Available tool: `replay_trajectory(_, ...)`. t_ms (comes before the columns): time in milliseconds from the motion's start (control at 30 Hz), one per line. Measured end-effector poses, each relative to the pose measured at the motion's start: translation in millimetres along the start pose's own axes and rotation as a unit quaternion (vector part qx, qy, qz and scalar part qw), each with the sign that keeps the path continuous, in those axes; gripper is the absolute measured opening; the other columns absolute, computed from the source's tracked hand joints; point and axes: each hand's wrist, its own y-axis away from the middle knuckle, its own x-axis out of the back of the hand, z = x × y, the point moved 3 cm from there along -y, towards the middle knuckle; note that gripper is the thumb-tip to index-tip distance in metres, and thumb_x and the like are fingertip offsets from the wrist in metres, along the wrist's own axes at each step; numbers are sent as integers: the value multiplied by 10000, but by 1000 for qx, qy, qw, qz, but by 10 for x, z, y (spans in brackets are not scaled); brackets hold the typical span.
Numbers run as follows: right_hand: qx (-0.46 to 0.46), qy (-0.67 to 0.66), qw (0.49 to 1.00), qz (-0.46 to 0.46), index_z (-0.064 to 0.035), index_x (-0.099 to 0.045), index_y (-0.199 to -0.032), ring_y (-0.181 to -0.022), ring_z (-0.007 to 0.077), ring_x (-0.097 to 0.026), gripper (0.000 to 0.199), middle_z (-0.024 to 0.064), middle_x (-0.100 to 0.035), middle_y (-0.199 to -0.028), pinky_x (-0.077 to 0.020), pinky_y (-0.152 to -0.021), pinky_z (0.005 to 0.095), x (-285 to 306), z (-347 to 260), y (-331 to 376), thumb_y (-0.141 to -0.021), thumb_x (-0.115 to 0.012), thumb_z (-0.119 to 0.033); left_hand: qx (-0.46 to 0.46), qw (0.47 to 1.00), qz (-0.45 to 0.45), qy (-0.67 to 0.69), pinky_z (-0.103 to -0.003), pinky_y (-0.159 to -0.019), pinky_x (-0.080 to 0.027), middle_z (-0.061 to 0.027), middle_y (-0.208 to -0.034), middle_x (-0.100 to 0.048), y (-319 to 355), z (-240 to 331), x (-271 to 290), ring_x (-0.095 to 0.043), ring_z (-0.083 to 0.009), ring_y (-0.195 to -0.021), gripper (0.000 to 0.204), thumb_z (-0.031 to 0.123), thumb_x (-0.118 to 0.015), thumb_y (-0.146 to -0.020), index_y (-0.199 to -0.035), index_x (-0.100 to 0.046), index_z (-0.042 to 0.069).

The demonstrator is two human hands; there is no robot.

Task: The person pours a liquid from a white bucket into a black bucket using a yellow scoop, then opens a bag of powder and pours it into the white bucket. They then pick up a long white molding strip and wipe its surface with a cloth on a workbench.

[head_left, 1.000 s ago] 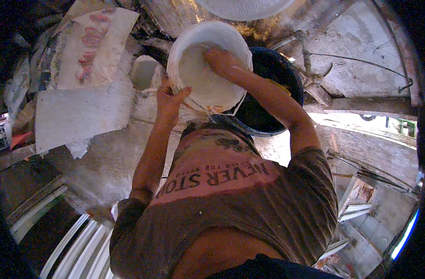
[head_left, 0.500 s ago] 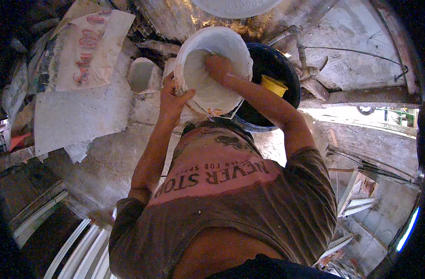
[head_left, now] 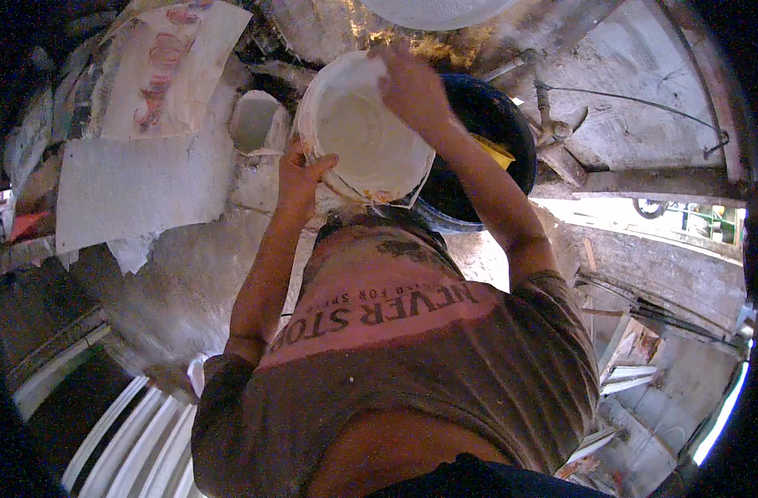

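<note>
A white plastic bucket (head_left: 362, 178), coated inside with pale, wet-looking residue, is tilted so its mouth faces me. My left hand (head_left: 302, 176) is closed on the bucket's left rim, thumb on the near side and fingers behind. At the far right rim is my right hand (head_left: 416, 91), slightly blurred, its fingers curled together against the inner wall. Whatever those fingers hold, if anything, is hidden. Behind the bucket to the right stands a large black tub (head_left: 499, 104), with a yellow container (head_left: 497, 153) inside it, partly covered by my right forearm.
A whitish sheet (head_left: 138, 191) with red marks on its upper part lies at left. Beside the bucket is a cut-open pale container (head_left: 258, 123). A white round piece (head_left: 437, 10) sits at the far edge. White mouldings (head_left: 138, 440) are at lower left, a metal pipe (head_left: 541, 100) right of the tub.
My right hand has moved from deep inside the bucket up to its far right rim. The bucket has shifted slightly left, with my left hand still on its rim.
</note>
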Motion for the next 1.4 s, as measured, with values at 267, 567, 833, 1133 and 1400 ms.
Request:
replay_trajectory(267, -45, -28, 962, -267, -104, -699, -866, -809, 350, -660, 232, 153, -680, -893, -521, -739, 479, -900, -371, 297, -828, -613, -316, -3, 1000, 20, -6, -337, -806, -507, -61, -1053, -598, 42, -93, -44, -601, -210, -943, 454, -17, -680, -728, -1156, -540, 41)
replay_trajectory(567, -5, -38, 975, -220, -73, -678, -883, -794, 344, -662, 222, 137, -685, -815, -532, -710, 455, -1231, -305, 393, -818, -601, -271, 19, 999, 38, 11, -323, -802, -497, -52, -1018, -623, 83, -84, -45, -615, -192, -925, 428, -17, -702, -711, -1119, -578, 28)
replay_trajectory(833, -111, -61, 992, 11, -36, -590, -1059, -810, 386, -641, 266, 173, -669, -939, -523, -751, 450, 300, 1431, 592, -900, -546, -245, 70, 991, 111, 13, -338, -748, -516, -53, -1015, -645, 176, 53, 279, -623, -195, -902, 399, -3, -685, -722, -1106, -592, 51)
replay_trajectory(1133, -154, 62, 933, -320, -100, -603, -1180, -1133, 356, -544, 484, 183, -571, -1226, -427, -977, 445, -1544, 3131, 2898, -767, -629, -349, 84, 988, 118, 53, -374, -791, -513, -59, -1046, -614, 150, 294, 284, -600, -212, -950, 433, -25, -663, -726, -1136, -554, 61)
replay_trajectory(1400, -381, 108, 836, -380, -126, -581, -1226, -1075, 363, -595, 515, 142, -565, -1262, -493, -906, 462, -2022, 3051, 2813, -772, -652, -357, 88, 988, 88, 95, -383, -801, -526, -75, -1096, -602, 170, 289, 122, -596, -230, -995, 469, -26, -660, -725, -1166, -531, 70)
